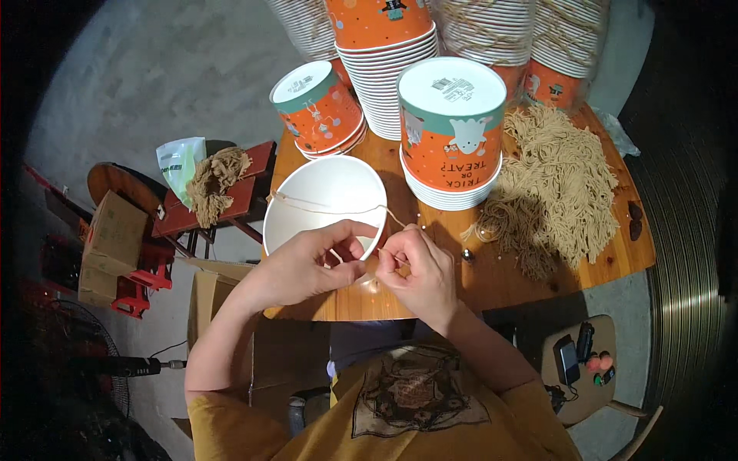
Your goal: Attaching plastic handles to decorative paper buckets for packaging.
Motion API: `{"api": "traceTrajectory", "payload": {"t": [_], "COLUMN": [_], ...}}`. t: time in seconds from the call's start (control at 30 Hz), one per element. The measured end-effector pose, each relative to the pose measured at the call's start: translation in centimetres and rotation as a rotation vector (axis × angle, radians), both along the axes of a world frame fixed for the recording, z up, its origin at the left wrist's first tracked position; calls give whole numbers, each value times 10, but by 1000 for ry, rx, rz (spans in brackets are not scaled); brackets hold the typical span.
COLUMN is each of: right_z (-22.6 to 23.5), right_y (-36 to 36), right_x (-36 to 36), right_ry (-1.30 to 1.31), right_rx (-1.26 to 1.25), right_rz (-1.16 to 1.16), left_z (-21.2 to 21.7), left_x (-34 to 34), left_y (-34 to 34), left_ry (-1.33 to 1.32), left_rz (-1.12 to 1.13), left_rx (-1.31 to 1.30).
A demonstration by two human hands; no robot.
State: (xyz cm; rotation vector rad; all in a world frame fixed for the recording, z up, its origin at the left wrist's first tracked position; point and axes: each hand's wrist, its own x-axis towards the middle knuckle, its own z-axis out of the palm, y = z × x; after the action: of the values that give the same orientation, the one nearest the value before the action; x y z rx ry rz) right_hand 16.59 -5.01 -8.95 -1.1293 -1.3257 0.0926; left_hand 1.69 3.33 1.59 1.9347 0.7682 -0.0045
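Note:
A white-lined paper bucket (315, 178) lies tilted on the table's near left part, its mouth facing me. A thin tan cord (327, 210) hangs across its opening, from the left side of the rim over to the right side. My left hand (311, 261) grips the bucket's near rim, fingers inside the mouth and thumb at the edge. Just right of the rim, my right hand (421, 273) is closed in a pinch on the cord's end by the bucket wall. The exact fingertip contact is partly hidden.
Stacked orange buckets (453, 150) stand upside down behind, with taller bagged stacks (484, 31) farther back. A heap of tan cords (561, 184) covers the table's right side. A small shiny ball (467, 255) sits near my right hand. An open cardboard box (211, 296) stands below left.

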Motion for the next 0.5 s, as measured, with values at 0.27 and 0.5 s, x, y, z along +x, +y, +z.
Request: {"api": "traceTrajectory", "payload": {"t": [0.27, 0.5], "right_z": [1, 2], "right_y": [2, 3], "right_x": [-2, -1], "right_ry": [-47, -39], "right_rx": [-7, -44], "right_rz": [-43, -10], "left_z": [-9, -14], "left_x": [0, 11], "left_y": [11, 14], "left_ry": [-126, -118], "left_rz": [14, -14], "left_rx": [-226, -98]}}
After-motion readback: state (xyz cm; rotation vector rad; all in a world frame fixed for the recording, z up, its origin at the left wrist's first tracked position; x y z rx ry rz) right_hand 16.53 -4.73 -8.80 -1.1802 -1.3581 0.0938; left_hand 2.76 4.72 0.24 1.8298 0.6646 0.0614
